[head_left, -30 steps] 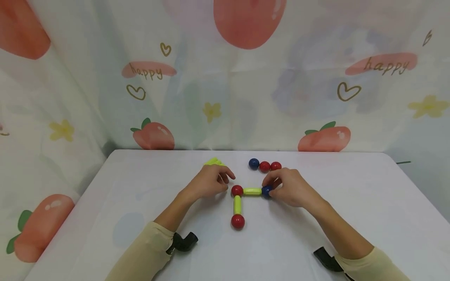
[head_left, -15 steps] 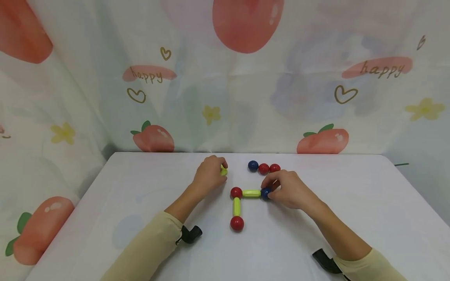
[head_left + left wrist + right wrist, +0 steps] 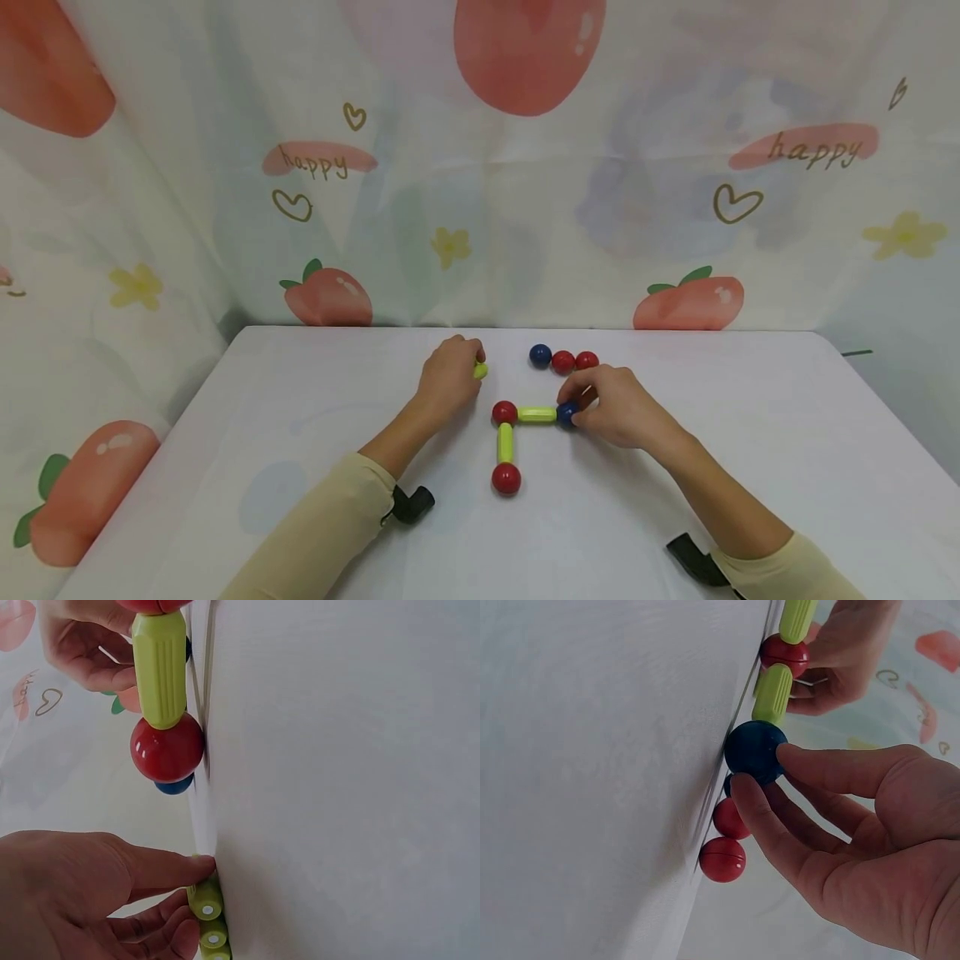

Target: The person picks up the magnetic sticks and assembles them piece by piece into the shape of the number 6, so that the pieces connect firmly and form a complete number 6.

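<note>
On the white table, two yellow-green magnetic rods and three balls form an L. A red ball (image 3: 505, 412) is at its corner, another red ball (image 3: 506, 479) ends the near rod (image 3: 506, 443), and a blue ball (image 3: 755, 752) ends the sideways rod (image 3: 537, 414). My right hand (image 3: 618, 406) pinches that blue ball between thumb and fingers. Farther back, my left hand (image 3: 450, 375) pinches a yellow-green rod (image 3: 205, 898) at a row of like rods (image 3: 214, 934), thumb on one side and fingers on the other. In the head view that hand mostly hides the row.
Behind the L lie a loose blue ball (image 3: 540, 357) and two red balls (image 3: 563, 362) in a line. A printed cloth (image 3: 510, 192) hangs behind the table's (image 3: 300, 517) back edge. Black curved camera mounts (image 3: 412, 505) stick out at both wrists.
My left hand has moved back from beside the corner ball to the row of rods and taken hold of one. The right hand stays on the blue ball; the L has not changed.
</note>
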Available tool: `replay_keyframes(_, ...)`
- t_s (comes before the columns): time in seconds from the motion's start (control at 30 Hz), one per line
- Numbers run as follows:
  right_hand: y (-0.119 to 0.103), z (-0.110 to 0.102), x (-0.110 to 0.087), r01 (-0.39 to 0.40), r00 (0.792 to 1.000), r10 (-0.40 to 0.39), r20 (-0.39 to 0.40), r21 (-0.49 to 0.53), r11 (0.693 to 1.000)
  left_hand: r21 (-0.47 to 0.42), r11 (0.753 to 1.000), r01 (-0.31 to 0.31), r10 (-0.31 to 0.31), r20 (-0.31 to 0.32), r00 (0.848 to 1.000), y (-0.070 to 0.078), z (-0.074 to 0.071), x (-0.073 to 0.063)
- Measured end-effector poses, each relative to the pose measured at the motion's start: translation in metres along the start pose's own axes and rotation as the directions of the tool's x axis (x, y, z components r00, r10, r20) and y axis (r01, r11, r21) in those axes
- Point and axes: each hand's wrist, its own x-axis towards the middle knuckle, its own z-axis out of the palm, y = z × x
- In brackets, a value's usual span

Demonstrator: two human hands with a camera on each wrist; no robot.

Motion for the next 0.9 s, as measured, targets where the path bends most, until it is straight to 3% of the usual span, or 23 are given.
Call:
replay_keyframes(0.47, -0.001, 0.0, 0.0, -0.001, 1.0, 0.001, 0.002, -0.001, 1.0, 0.021, 0.999, 0.044, -0.044, 0.021, 0.999, 0.006, -0.002, -0.006)
replay_keyframes(0.9, 0.001, 0.0, 0.001, 0.015, 1.0, -0.015, -0.003, -0.003, 1.0, -0.131, 0.99, 0.059, -0.059, 0.007, 0.998, 0.003, -0.011, -0.026)
